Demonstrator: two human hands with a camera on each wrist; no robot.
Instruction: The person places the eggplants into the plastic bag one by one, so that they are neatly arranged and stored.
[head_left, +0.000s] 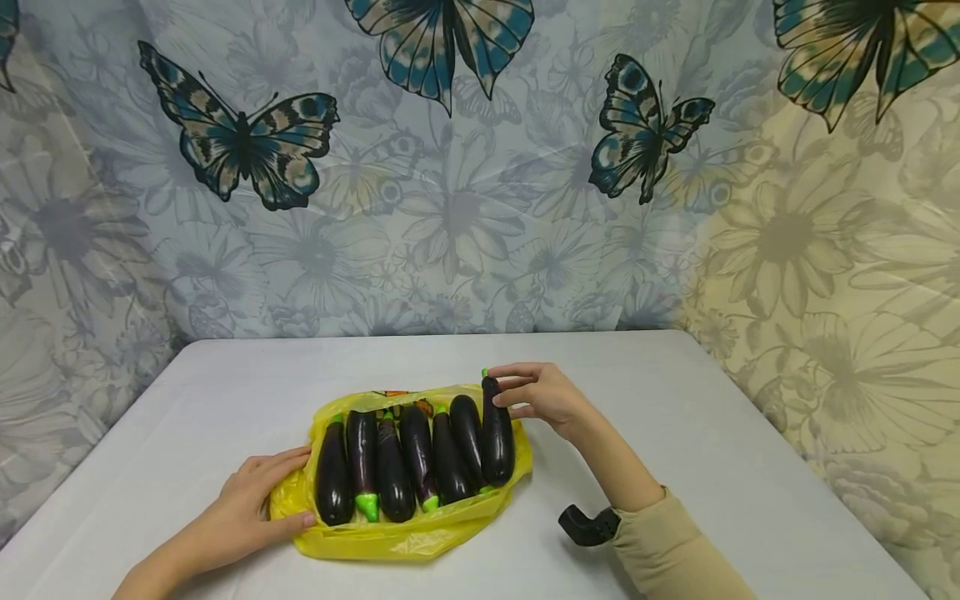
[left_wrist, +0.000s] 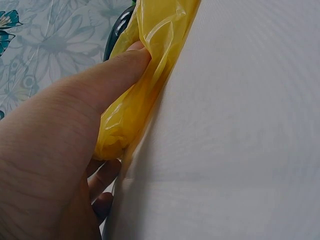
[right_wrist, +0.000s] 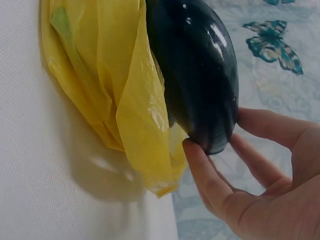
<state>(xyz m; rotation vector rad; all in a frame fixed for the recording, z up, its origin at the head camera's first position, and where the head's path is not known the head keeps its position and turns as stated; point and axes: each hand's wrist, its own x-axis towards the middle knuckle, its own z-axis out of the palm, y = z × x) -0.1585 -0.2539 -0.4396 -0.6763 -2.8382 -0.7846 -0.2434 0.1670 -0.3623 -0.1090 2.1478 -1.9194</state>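
Several glossy dark purple eggplants [head_left: 395, 467] lie side by side in a yellow plastic bag [head_left: 405, 542] on the table. My left hand [head_left: 240, 508] holds the bag's left end, thumb [left_wrist: 125, 67] against the near side and fingers behind it. At the right end, my right hand [head_left: 551, 398] holds the far end of the rightmost eggplant [head_left: 498, 446] between thumb and fingers. This eggplant leans up over the bag's edge, its green tip [head_left: 484, 372] showing in the head view. In the right wrist view the eggplant [right_wrist: 197, 70] stands out of the bag [right_wrist: 142, 100].
A white-covered table [head_left: 247, 375] bears the bag. Behind it hangs a butterfly-and-flower patterned backdrop [head_left: 450, 225], which continues along both sides. A curved black object [head_left: 588, 527] sits by the right beige sleeve [head_left: 667, 542].
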